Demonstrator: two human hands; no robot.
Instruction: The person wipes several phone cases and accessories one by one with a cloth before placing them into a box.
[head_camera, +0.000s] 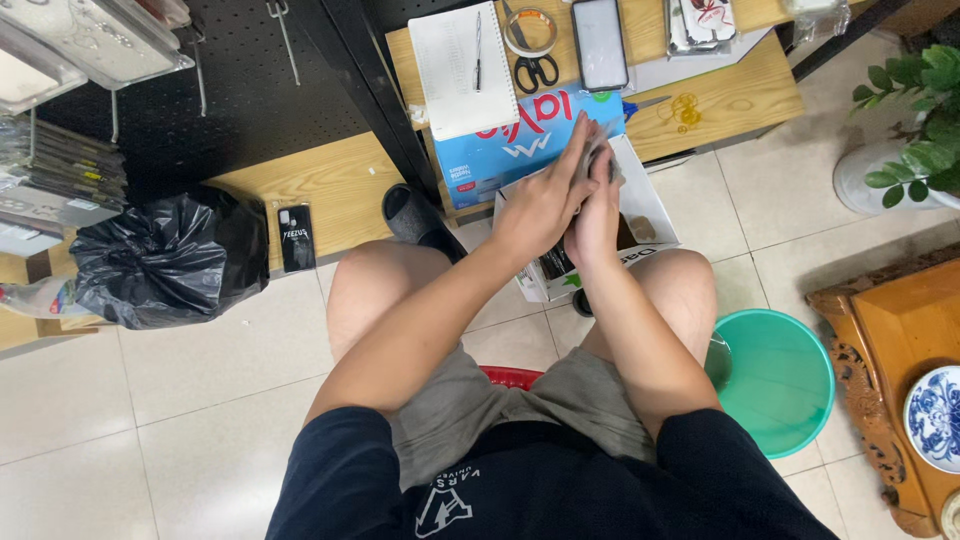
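My left hand (540, 205) and my right hand (598, 215) are pressed together above an open white cardboard box (650, 205) that stands on the floor between my knees. A small flat grey item (603, 157) is held between the two hands; only its top edge shows past the fingertips, and its kind cannot be made out. The left hand's fingers lie stretched along it, and the right hand wraps it from the other side. Dark things lie inside the box, mostly hidden by my hands.
A blue carton (520, 150) sits behind the white box under a low wooden table with a notebook and pen (462, 70), scissors (536, 72), a tape roll (530, 30) and a phone (600, 42). Around me: a black bin bag (160, 260), a green basin (780, 380), a plant (915, 120) and a carved wooden stand (890, 350).
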